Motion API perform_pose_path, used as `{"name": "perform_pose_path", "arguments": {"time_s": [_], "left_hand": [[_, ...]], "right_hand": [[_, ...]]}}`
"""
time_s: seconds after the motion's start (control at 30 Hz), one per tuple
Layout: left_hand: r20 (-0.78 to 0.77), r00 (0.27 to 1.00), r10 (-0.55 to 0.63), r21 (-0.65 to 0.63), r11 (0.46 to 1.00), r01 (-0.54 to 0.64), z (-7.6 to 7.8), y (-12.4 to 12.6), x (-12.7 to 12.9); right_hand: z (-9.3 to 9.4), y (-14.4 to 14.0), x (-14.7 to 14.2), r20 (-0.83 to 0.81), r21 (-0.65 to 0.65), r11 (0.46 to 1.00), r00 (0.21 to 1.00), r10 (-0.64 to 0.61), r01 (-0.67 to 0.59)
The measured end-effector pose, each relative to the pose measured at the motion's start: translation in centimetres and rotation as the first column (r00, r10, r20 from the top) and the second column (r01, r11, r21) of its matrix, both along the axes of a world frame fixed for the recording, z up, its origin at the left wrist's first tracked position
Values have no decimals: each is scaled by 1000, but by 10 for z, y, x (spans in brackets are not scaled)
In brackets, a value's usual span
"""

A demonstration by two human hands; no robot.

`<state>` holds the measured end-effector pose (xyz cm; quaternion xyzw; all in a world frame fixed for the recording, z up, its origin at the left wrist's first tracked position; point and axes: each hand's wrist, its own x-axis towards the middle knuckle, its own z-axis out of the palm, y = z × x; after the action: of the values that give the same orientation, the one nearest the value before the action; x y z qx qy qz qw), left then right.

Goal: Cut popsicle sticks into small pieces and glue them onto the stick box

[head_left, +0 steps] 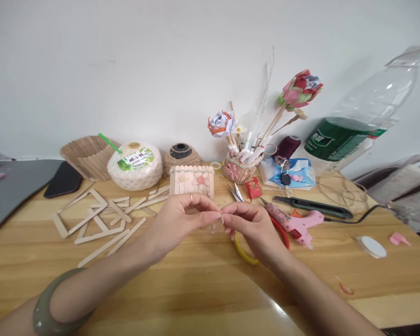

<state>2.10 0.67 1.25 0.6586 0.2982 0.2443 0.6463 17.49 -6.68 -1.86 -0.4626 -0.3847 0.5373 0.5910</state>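
Printed matter: green-and-white label on the white coconut-shaped container [135,166], bearing Chinese characters and a line of small Latin letters, both too small to read. Green label on the clear plastic bottle [339,136], with white characters at its left end, also illegible. No other text, number or sign can be read.
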Motion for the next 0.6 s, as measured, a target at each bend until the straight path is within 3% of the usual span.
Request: {"name": "perform_pose_path", "arguments": {"time_s": [0.23,0.37,0.43,0.6], "left_hand": [[56,997,-57,76,996,53,-11,3,2],[94,996,-2,292,956,-25,-15,1,2],[109,994,19,470,880,-68,-18,1,1],[150,988,-34,789,607,-98,-22,5,-3]], "right_hand": [[-4,4,1,-65,-12,997,995,70,-71],[-2,4,1,-68,-33,995,993,93,-96],[-2,3,1,-70,-26,994,992,102,-104],[-1,3,3,-97,-10,993,988,119,-121]]}}
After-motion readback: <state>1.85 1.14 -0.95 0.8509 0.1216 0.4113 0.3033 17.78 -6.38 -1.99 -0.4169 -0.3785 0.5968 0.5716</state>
